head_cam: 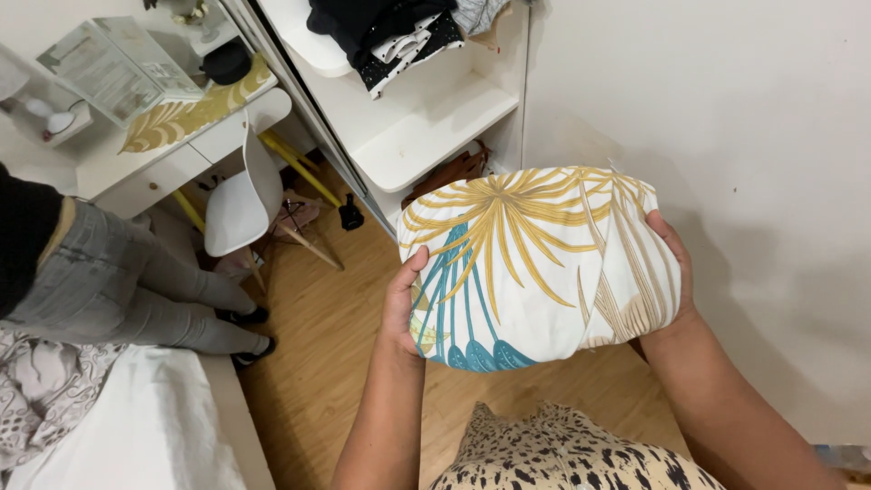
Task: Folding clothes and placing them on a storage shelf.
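**Leaf-print bundle held aloft over wooden floor**

A folded fabric bundle (535, 268), most likely a bed sheet or pillow cover, sits gripped between two bare hands at chest height. The cloth is white, printed with large golden-yellow palm fronds that fan out from a point near the top centre, and with teal-blue leaf stems running down its lower left. Its shape is plump and rounded, wider than tall, with gathered folds bunched along the right end. The left hand (404, 304) clasps the left edge, thumb pressed on the front face; the right hand (673, 263) cups the right end, fingers wrapped behind. The bundle hangs clear above the wooden floor, touching nothing else.
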